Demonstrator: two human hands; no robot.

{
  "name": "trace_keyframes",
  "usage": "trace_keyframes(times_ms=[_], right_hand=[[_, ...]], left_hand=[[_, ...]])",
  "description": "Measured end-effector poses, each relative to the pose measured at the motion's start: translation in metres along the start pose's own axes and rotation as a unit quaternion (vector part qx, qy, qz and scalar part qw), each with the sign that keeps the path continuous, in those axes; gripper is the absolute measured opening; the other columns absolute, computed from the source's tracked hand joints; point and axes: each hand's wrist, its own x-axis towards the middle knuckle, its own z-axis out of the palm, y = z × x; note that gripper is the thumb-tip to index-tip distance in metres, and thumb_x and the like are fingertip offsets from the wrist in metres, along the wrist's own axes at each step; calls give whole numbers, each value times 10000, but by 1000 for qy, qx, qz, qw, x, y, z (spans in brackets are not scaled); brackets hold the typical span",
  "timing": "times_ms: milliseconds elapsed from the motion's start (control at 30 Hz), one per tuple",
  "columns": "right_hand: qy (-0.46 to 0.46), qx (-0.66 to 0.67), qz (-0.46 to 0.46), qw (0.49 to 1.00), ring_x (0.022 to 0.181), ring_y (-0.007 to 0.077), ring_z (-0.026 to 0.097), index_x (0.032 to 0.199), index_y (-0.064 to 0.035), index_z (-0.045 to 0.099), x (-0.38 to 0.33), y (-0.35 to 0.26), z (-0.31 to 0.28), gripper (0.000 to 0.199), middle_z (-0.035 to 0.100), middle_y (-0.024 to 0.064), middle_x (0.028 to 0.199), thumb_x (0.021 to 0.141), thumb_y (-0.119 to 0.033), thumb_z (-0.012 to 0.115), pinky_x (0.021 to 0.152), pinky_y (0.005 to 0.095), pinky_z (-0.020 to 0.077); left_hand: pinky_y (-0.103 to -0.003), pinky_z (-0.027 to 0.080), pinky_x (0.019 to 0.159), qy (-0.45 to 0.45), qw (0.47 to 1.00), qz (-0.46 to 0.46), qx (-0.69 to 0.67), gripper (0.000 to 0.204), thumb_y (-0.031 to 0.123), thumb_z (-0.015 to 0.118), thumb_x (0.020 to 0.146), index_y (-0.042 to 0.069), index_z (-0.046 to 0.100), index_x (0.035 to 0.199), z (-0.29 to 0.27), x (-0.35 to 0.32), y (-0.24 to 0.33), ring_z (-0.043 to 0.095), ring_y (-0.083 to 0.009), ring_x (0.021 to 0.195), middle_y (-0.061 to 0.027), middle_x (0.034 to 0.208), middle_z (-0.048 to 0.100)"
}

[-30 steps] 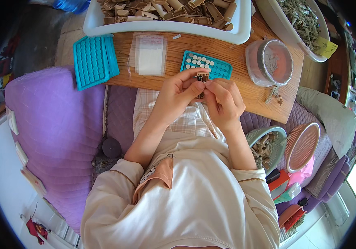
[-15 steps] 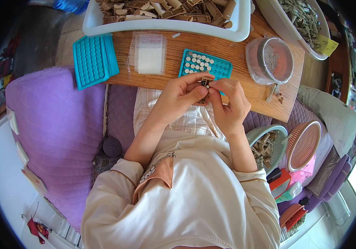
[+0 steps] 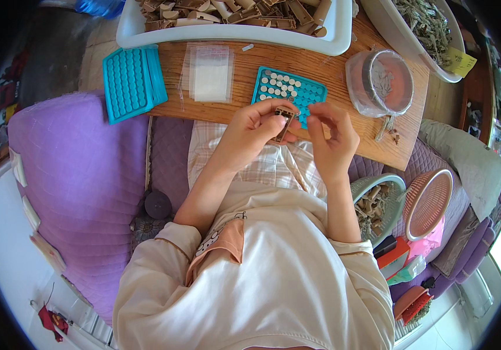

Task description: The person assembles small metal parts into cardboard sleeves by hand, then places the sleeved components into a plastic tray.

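My left hand (image 3: 251, 129) is closed around a small brown plastic casing (image 3: 282, 119), with the thumb pressed along its dark inner side. Just to the right, my right hand (image 3: 335, 137) is raised apart from the casing. Its thumb and forefinger are slightly separated, and I make out nothing between them. Beyond both hands lies a turquoise molded tray (image 3: 312, 92) with round hollows. Several white round discs (image 3: 279, 84) sit in its left part, and the hands hide part of its near edge.
A white tub (image 3: 233, 38) of brown casings stands at the far side. Left on the wooden table (image 3: 250, 58) lie clear bags (image 3: 209, 76) and stacked turquoise trays (image 3: 128, 84). A round container (image 3: 399, 87) of grey pieces stands right. Baskets (image 3: 399, 192) sit beside me.
My right hand has drawn away from the casing to the right, and its fingers have loosened. The casing stays in my left hand, now tilted and more exposed.
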Motion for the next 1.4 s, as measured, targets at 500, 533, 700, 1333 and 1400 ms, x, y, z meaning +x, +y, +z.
trace_keyframes(times_ms=[500,533,700,1333,1400], right_hand=[[7,-110,1,994,686,233,559,858,-33,526,-4,19,8,196,581,86,766,684,29,594,576,308,455],[7,-111,1,994,686,233,559,858,-33,526,-6,11,8,196,581,86,766,684,29,594,576,308,455],[65,-9,-166,984,709,216,590,848,-13,517,-9,-12,15,207,582,94,756,675,55,608,608,284,480],[-111,-288,-11,951,676,266,536,853,-35,538,-17,34,6,179,574,108,758,686,-37,603,576,348,439],[-120,-295,-9,948,674,266,541,842,-32,537,-17,32,7,162,574,107,750,692,-36,597,572,344,441]], left_hand=[[-205,461,630,8,999,-2,52,258,138,477,846,7,485,1068,-6,-9,2,571,-106,714,-79,871,585],[-205,461,630,7,999,-2,51,258,138,477,846,7,485,1068,-5,-10,1,571,-106,714,-79,871,585],[-239,475,663,-21,999,17,44,319,172,490,847,-20,454,1100,-3,-12,-2,570,-131,769,-63,900,561],[-220,439,619,28,999,16,16,188,25,405,799,-12,502,955,-14,-9,-1,528,-105,653,-95,826,567],[-213,445,625,19,999,22,26,200,25,408,800,-13,500,973,-13,-9,-1,538,-105,664,-92,825,569]])
